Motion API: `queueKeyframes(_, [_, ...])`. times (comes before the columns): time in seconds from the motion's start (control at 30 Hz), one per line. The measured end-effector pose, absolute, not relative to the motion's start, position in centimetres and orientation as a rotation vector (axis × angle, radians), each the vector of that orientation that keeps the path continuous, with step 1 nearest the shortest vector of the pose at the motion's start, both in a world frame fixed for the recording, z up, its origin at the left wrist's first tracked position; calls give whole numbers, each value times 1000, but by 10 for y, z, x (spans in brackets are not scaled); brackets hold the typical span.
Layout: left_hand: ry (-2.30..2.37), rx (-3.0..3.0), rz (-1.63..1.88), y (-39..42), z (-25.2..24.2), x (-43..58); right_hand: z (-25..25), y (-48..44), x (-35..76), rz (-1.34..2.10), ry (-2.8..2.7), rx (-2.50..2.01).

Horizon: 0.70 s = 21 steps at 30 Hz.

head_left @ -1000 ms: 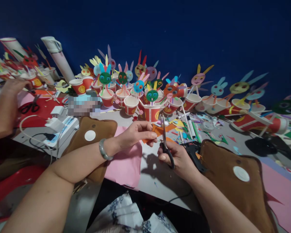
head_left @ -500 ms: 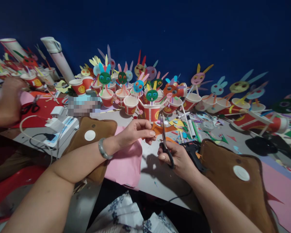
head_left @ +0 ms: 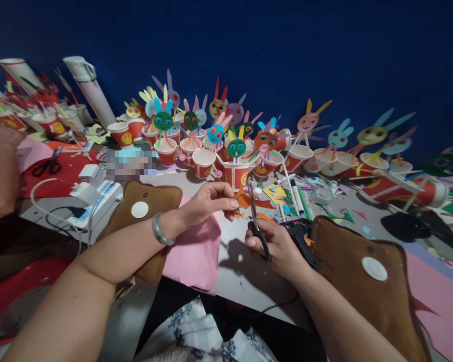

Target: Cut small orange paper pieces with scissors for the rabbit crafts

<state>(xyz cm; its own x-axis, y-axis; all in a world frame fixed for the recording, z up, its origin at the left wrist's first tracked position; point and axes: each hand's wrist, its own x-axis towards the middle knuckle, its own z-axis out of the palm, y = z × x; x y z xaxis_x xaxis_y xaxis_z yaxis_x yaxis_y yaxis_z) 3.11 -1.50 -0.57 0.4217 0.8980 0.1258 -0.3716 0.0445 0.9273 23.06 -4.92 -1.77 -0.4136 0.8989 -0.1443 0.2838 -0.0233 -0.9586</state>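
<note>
The left hand pinches an orange paper piece between thumb and fingers, at about 11 o'clock from the scissors, which the right hand grasps by the handles. Clean snipping probably calls for steady paper and fingertips clear of the blades. A pink sheet lies at 8 o'clock, a black glue gun near 4.

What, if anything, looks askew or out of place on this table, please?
A red paper cup toward the right lies on its side, whereas most nearby cups stand upright. Loose paper scraps also litter the table beyond the scissors.
</note>
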Motion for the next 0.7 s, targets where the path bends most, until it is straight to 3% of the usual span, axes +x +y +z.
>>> queueKeyframes(0.7, [637, 1097, 1062, -17, -3, 34, -21, -49, 229, 1454, -1703, -1250])
